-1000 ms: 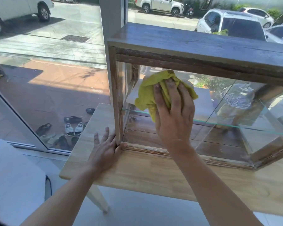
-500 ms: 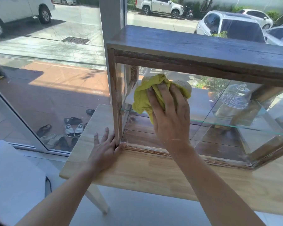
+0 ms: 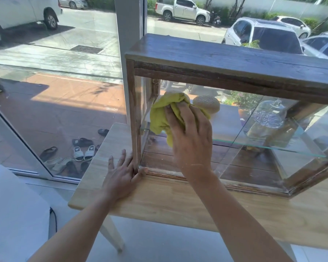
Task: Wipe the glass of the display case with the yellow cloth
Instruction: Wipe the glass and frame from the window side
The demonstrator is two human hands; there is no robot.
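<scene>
A wooden display case (image 3: 235, 59) with glass sides stands on a light wooden table (image 3: 178, 203). My right hand (image 3: 191, 137) presses the crumpled yellow cloth (image 3: 161, 116) flat against the left part of the front glass (image 3: 244, 148), fingers straight and pointing up. My left hand (image 3: 124, 174) lies flat on the table at the case's bottom left corner, its fingers touching the corner post. Inside the case, round buns (image 3: 206, 104) sit on a glass shelf, one partly hidden by the cloth.
A glass jar (image 3: 269, 114) stands inside the case to the right. Behind the table a large window (image 3: 55, 82) looks onto a pavement with several sandals (image 3: 81, 152) and parked cars. A white object (image 3: 13, 214) lies at lower left.
My right hand has slid the cloth leftward across the glass, uncovering a bun behind it. My left hand has stayed at the case's corner.
</scene>
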